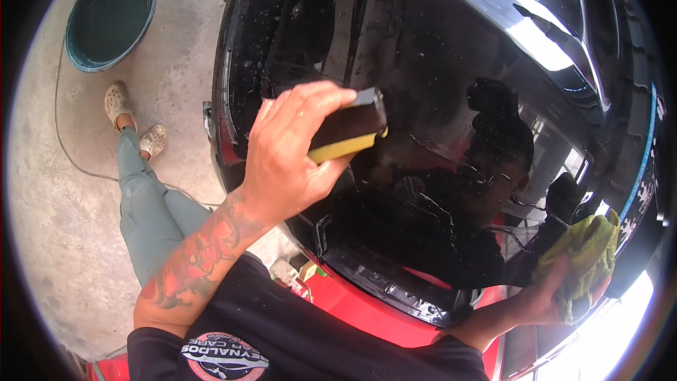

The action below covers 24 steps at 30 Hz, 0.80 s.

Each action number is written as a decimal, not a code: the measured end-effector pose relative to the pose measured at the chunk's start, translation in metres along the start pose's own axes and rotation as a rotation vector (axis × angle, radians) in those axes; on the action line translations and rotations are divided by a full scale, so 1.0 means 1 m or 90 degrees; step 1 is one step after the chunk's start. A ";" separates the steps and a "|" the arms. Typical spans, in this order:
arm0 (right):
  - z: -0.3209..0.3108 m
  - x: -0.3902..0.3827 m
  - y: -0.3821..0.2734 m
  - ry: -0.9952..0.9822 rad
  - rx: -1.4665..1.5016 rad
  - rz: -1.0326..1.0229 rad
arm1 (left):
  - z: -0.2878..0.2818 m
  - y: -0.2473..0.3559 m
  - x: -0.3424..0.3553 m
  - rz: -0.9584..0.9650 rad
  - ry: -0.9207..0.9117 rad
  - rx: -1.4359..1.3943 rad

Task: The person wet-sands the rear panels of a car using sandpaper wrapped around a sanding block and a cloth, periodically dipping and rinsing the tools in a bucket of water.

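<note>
My left hand [285, 148] is closed around a black block with a yellow layer [347, 127], like a sponge applicator. It is tilted above the glossy black car panel [416, 99]; whether it touches the panel I cannot tell. Water drops and thin wet streaks dot the panel, which mirrors a dark figure. Over on the right, a crumpled yellow-green cloth [585, 257] is bunched in my right hand [546, 293], at the near right part of the car. The cloth hides some of that hand's fingers.
A dark round basin [111, 17] stands on the concrete floor [180, 35] at the far left. Below it are legs in grey-green trousers [144, 197] and beige clogs [118, 104]. A thin cable runs along the floor. Something red [381, 314] lies beyond the panel's near edge.
</note>
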State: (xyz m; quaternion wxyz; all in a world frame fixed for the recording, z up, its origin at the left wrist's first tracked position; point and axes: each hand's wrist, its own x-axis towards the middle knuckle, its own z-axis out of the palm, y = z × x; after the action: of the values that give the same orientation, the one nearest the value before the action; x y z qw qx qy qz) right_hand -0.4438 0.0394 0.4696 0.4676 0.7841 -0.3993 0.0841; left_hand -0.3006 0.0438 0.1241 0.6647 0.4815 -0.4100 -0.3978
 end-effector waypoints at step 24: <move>-0.001 -0.001 -0.001 0.004 0.011 0.029 | 0.001 -0.005 0.003 0.016 -0.001 0.011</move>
State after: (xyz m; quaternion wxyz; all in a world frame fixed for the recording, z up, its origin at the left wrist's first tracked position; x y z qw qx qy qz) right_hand -0.4432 0.0416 0.4687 0.4601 0.7785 -0.4149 0.1010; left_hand -0.3016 0.0396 0.1200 0.6650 0.4820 -0.4200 -0.3861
